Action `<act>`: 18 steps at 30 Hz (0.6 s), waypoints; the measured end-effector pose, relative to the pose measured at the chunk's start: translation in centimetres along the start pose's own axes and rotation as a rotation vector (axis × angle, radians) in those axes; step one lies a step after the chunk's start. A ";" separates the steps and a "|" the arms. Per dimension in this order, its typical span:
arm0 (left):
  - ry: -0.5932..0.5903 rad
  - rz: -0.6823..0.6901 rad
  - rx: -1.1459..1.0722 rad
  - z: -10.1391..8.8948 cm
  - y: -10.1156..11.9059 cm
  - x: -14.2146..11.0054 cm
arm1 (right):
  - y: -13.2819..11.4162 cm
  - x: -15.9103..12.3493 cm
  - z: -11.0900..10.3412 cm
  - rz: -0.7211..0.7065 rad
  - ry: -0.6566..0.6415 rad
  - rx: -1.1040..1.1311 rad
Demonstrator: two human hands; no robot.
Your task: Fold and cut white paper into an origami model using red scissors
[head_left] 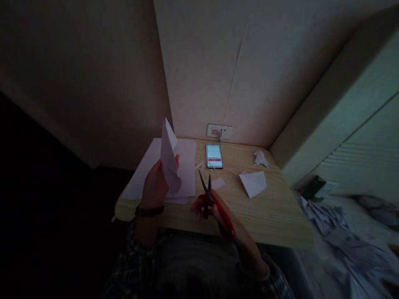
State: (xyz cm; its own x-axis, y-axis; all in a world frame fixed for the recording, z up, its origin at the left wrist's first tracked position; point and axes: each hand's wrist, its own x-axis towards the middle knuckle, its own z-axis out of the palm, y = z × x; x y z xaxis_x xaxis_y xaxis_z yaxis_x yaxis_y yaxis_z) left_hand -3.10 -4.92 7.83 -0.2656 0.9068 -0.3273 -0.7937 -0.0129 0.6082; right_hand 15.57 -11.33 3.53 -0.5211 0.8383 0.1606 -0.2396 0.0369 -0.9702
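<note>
Left grip (155,185), partly hidden, pinches a pointy folded white paper (168,160); right grip (215,211) has red-handled metal scissors (225,216). Bright rectangular phone (214,156) is too pixelated to read.

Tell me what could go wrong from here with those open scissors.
The scissors in the right hand have their blades apart, so a careless move toward the folded paper might nick the left hand gripping it. The light is dim, so a cut could stray from the intended line. If the scissors slipped, they might scratch the lit phone on the table.
</note>
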 end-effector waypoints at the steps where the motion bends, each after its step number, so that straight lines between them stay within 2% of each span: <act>1: -0.008 -0.008 -0.023 0.0 0.0 0.1 | -0.1 -0.2 0.2 0.016 -0.038 0.002; 5: -0.014 -0.003 -0.057 -0.3 -0.1 0.5 | -0.7 -0.8 0.9 0.065 -0.128 -0.013; 10: -0.016 0.066 0.047 -0.3 -0.4 0.7 | -1.2 -0.9 1.3 0.126 -0.173 -0.056; 18: 0.000 0.049 -0.010 0.1 -0.1 0.1 | -0.5 -0.3 1.8 0.114 -0.137 0.014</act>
State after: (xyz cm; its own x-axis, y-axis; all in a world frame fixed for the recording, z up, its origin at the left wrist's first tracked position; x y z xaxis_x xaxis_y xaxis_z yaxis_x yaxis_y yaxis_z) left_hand -2.98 -4.83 7.76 -0.3045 0.9050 -0.2969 -0.7848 -0.0617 0.6167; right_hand 14.37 -12.58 4.34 -0.6518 0.7548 0.0739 -0.1838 -0.0628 -0.9810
